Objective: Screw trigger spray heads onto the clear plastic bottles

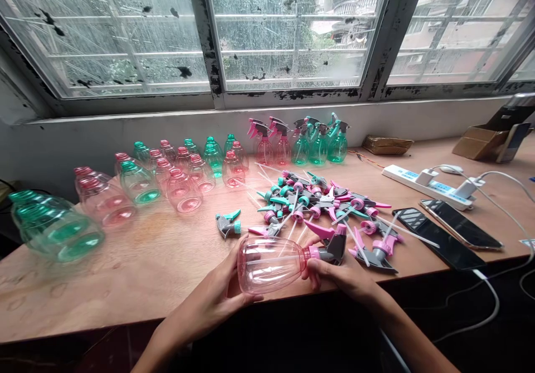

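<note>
A clear pink spray bottle [271, 264] lies sideways between my hands at the table's front edge. My left hand [229, 284] is wrapped round its base. At the neck, my right hand [332, 272] grips the pink collar of the trigger sprayer [332, 245], which has a grey body and a pink trigger. The sprayer sits on the bottle's mouth, its thin tube running inside; how tightly it is screwed on I cannot tell. Just beyond lies a pile of loose trigger sprayers [313, 200], pink, teal and grey. A single teal-and-grey trigger sprayer [228, 223] rests left of the pile.
Pink and green open bottles [181, 194] stand at the left and back. Several bottles with sprayers fitted [320, 147] line the wall. On the right are a white power strip [426, 186], two phones [438, 239], cables and a cardboard box [480, 141].
</note>
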`<move>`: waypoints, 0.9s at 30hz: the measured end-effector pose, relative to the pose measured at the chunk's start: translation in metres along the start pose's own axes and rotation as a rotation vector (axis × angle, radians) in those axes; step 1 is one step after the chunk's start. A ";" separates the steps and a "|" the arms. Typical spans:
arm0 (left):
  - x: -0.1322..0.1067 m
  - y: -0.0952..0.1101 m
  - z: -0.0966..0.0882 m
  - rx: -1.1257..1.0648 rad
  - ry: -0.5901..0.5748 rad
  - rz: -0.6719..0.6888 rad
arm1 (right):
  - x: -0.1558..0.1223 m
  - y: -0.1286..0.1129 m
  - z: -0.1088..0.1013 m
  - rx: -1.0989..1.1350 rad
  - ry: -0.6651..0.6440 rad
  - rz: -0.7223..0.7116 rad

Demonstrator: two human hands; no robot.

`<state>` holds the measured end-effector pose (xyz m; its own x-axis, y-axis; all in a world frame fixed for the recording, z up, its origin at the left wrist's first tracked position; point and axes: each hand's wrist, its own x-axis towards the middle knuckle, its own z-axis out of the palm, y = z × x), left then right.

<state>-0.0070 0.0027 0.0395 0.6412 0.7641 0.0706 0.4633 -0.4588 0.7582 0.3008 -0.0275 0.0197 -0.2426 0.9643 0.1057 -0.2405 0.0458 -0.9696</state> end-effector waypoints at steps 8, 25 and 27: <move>-0.001 0.002 0.000 -0.002 0.001 -0.003 | 0.000 -0.002 0.000 -0.067 -0.027 0.007; 0.000 0.009 -0.001 -0.026 0.002 -0.012 | 0.001 0.002 -0.001 -0.014 -0.002 -0.003; 0.000 0.008 -0.001 -0.029 0.002 -0.008 | 0.001 0.001 -0.001 -0.016 -0.009 -0.006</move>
<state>-0.0037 -0.0008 0.0461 0.6363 0.7687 0.0652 0.4507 -0.4390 0.7773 0.3011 -0.0265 0.0182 -0.2498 0.9616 0.1133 -0.2268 0.0556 -0.9724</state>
